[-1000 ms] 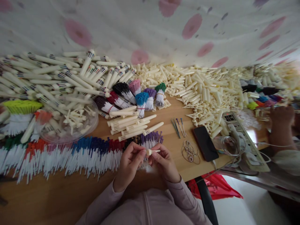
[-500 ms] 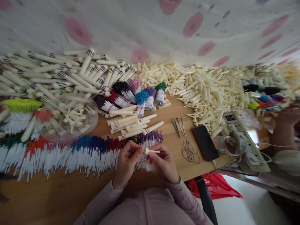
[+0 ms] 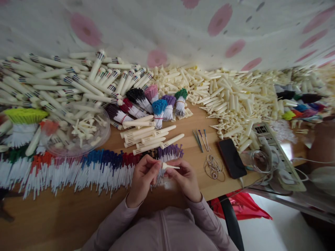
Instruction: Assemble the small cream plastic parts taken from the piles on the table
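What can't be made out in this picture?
Head view:
Cream part: left end hidden by the left hand.
Purple-topped sticks: partly hidden by the right hand.
Another person's arm: blurred, cut off by the right edge.
Dark object: cut off by the left edge.

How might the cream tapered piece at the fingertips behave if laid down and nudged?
The cream tapered piece is probably light, being small enough for the left hand to pinch. Its rounded, wider end might make it roll in a curve. Its straight tip looks fairly stiff.

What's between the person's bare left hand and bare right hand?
A small, cream, tapered piece with a thin tip; the head view shows it.
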`<act>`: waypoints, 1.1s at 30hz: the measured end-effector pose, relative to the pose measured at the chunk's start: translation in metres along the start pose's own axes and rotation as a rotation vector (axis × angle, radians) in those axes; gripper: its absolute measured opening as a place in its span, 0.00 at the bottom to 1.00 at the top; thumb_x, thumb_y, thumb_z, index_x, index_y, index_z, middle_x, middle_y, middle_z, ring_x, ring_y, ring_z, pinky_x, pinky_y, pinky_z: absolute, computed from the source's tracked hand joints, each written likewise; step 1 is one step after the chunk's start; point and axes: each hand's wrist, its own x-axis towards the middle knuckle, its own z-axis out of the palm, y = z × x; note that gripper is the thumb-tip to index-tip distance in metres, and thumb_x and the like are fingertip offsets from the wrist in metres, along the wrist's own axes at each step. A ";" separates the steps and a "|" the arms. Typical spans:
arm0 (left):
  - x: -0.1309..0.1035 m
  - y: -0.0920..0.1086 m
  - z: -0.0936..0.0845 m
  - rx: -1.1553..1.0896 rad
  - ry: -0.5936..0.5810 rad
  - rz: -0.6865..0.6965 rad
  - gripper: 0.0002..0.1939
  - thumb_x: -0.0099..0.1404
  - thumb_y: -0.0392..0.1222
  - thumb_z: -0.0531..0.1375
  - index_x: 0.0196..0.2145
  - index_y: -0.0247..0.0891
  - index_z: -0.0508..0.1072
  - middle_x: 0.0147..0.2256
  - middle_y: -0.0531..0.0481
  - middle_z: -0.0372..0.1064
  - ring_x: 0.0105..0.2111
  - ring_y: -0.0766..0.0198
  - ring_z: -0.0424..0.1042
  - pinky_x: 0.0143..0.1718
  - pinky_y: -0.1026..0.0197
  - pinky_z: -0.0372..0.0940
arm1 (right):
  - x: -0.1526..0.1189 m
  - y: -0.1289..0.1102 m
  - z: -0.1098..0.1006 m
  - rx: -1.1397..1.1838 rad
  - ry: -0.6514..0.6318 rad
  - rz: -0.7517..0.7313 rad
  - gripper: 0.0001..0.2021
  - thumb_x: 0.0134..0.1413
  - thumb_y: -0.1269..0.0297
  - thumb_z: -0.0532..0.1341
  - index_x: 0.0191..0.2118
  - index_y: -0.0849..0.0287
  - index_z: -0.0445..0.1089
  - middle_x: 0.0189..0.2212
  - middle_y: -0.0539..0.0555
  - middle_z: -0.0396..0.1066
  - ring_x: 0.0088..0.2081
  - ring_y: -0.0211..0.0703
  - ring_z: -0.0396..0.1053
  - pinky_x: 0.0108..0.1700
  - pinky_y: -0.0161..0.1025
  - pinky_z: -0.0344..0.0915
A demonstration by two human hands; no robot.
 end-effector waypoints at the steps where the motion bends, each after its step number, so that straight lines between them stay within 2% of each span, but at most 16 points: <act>1: 0.000 0.000 0.000 -0.001 -0.003 -0.002 0.14 0.61 0.50 0.66 0.29 0.39 0.68 0.14 0.64 0.55 0.13 0.75 0.49 0.14 0.71 0.47 | 0.000 0.000 0.000 -0.003 0.000 0.000 0.07 0.46 0.61 0.73 0.31 0.54 0.76 0.28 0.48 0.77 0.24 0.37 0.72 0.28 0.34 0.71; 8: 0.001 -0.001 0.000 -0.028 0.007 0.023 0.14 0.59 0.49 0.68 0.29 0.38 0.71 0.13 0.64 0.56 0.13 0.76 0.49 0.14 0.72 0.48 | -0.002 0.007 0.004 -0.086 0.033 -0.064 0.09 0.50 0.57 0.71 0.30 0.56 0.76 0.26 0.48 0.76 0.23 0.36 0.71 0.27 0.33 0.69; 15: 0.003 0.001 -0.003 -0.081 0.026 -0.034 0.14 0.55 0.49 0.71 0.27 0.37 0.73 0.12 0.63 0.56 0.12 0.77 0.49 0.14 0.73 0.47 | -0.004 0.006 -0.001 -0.325 -0.004 -0.168 0.09 0.57 0.59 0.66 0.30 0.57 0.75 0.21 0.48 0.74 0.23 0.37 0.70 0.28 0.32 0.65; 20: 0.004 0.003 0.000 -0.103 0.028 -0.061 0.16 0.53 0.51 0.72 0.27 0.37 0.74 0.11 0.64 0.54 0.12 0.77 0.46 0.13 0.72 0.45 | -0.007 -0.001 0.001 -0.544 -0.057 -0.276 0.20 0.65 0.60 0.58 0.21 0.59 0.69 0.15 0.46 0.66 0.19 0.33 0.64 0.25 0.30 0.59; 24: 0.003 0.004 0.000 -0.066 0.020 -0.068 0.16 0.52 0.51 0.72 0.27 0.36 0.75 0.12 0.62 0.56 0.12 0.76 0.49 0.13 0.72 0.47 | -0.009 -0.001 0.002 -0.557 -0.057 -0.255 0.27 0.70 0.60 0.50 0.17 0.59 0.64 0.11 0.44 0.56 0.14 0.31 0.57 0.20 0.30 0.54; 26: 0.002 0.004 0.001 -0.070 0.031 -0.072 0.17 0.52 0.51 0.72 0.27 0.36 0.74 0.11 0.63 0.55 0.12 0.77 0.48 0.13 0.72 0.47 | -0.009 -0.001 0.000 -0.579 -0.071 -0.261 0.24 0.69 0.60 0.51 0.20 0.58 0.65 0.12 0.44 0.59 0.15 0.32 0.59 0.21 0.30 0.57; 29: 0.002 0.005 0.002 -0.103 0.055 -0.083 0.19 0.52 0.52 0.72 0.26 0.37 0.71 0.11 0.64 0.53 0.11 0.77 0.45 0.12 0.73 0.46 | -0.009 -0.003 -0.001 -0.644 -0.082 -0.341 0.11 0.65 0.61 0.57 0.32 0.59 0.71 0.21 0.48 0.70 0.22 0.36 0.68 0.26 0.31 0.63; 31: 0.003 0.007 0.005 -0.113 0.056 -0.088 0.20 0.51 0.53 0.72 0.25 0.37 0.69 0.11 0.65 0.53 0.11 0.77 0.44 0.12 0.74 0.45 | -0.010 -0.003 -0.001 -0.701 -0.050 -0.413 0.06 0.64 0.64 0.58 0.38 0.59 0.72 0.24 0.49 0.73 0.24 0.38 0.70 0.28 0.31 0.65; 33: 0.003 0.008 0.007 -0.133 0.061 -0.092 0.21 0.51 0.53 0.72 0.25 0.38 0.66 0.12 0.65 0.53 0.11 0.78 0.44 0.12 0.74 0.45 | -0.012 -0.002 0.001 -0.764 0.009 -0.490 0.05 0.63 0.67 0.59 0.38 0.57 0.73 0.25 0.50 0.75 0.25 0.39 0.72 0.29 0.32 0.66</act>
